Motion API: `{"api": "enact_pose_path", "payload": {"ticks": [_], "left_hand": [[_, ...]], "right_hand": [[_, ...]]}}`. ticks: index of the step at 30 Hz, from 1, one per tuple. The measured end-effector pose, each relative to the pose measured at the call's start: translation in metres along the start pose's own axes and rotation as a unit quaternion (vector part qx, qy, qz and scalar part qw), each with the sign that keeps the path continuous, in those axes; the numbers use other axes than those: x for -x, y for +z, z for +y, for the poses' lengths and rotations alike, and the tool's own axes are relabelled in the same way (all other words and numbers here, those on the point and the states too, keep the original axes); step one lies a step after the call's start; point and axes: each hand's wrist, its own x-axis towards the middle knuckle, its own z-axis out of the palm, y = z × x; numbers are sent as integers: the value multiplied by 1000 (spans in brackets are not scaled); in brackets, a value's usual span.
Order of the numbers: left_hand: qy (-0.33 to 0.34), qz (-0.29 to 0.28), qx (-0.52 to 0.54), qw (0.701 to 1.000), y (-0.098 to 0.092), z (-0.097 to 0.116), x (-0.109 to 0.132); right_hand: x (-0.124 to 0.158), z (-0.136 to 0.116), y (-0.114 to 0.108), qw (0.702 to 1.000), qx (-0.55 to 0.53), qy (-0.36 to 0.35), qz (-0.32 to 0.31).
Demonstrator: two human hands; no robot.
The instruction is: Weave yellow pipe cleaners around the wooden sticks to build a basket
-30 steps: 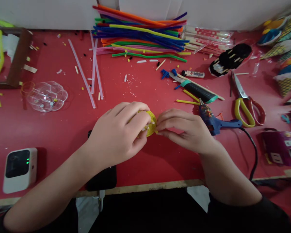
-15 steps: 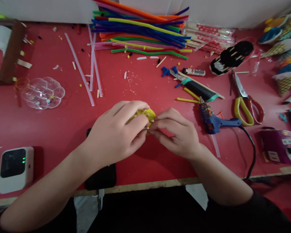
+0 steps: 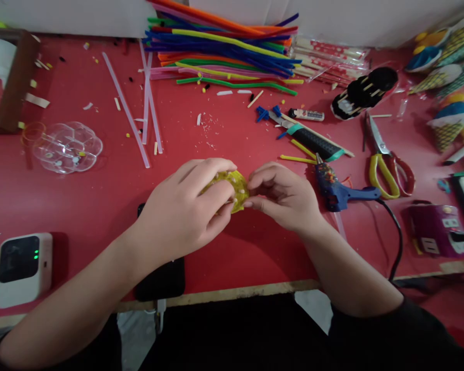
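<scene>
A rounded yellow piece (image 3: pixel 238 181) with several short pale stick ends poking out of its face is between my hands, above the middle front of the table. My left hand (image 3: pixel 195 206) is closed around its left side, and the fingers cover much of it. At its right edge, my right hand (image 3: pixel 284 198) pinches with thumb and curled fingers, the thumb tip at the lower rim. A black phone-like object (image 3: pixel 162 281) lies partly under my left forearm. Right of my right hand rests a blue glue gun (image 3: pixel 334 190).
Pipe cleaners (image 3: pixel 224 51) lie piled at the back. Clear pink-tinted sticks (image 3: pixel 126 108) and a clear plastic tray (image 3: pixel 67 148) are on the left, near a white device (image 3: pixel 23 270). Scissors (image 3: pixel 384 159), a utility knife (image 3: pixel 313 139) and a black figure (image 3: pixel 365 93) are on the right.
My right hand's fingers have spread a little and shifted slightly up at the yellow piece's edge, so more of the piece shows. My left hand keeps its hold.
</scene>
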Motion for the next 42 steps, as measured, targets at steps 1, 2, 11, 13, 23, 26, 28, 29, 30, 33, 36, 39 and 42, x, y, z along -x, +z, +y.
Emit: {"api": "enact_pose_path", "payload": {"ticks": [1,2,11,13,23,26,28,29,30,33,36,39,42], "left_hand": [[-2,-1,2,1000,0,0,1],[-3,-1,5,1000,0,-1,1],[5,-7,23,1000,1,-2,0],[4,-8,22,1000,1,-2,1],[7,-4,27,1000,1,-3,1],[8,-2,29,1000,0,-2,1],[7,-3,29,1000,0,-2,1],[7,-4,28,1000,0,-2,1],[7,-5,28,1000,-1,-2,1],[11,-8,33,999,-2,-2,1],[11,-10,46,999,-3,-2,2],[6,-11,55,998,-4,-2,2],[-1,-15,60,998,-4,-2,1]], "right_hand": [[-1,0,-2,1000,24,-14,-9],[-2,-1,-4,998,47,-28,-17],[-8,-6,-1,995,90,-33,-1],[-9,-7,0,996,85,-22,5],[-11,-7,5,999,13,46,10],[-10,-7,5,999,34,32,3],[-11,-8,5,999,50,16,-1],[-11,-8,4,998,56,10,-4],[-11,-8,4,998,61,5,-6],[-11,-9,4,997,74,3,-11],[-10,-9,5,997,78,11,-12],[-9,-10,6,997,79,13,-8],[-8,-10,6,997,74,6,-11]]}}
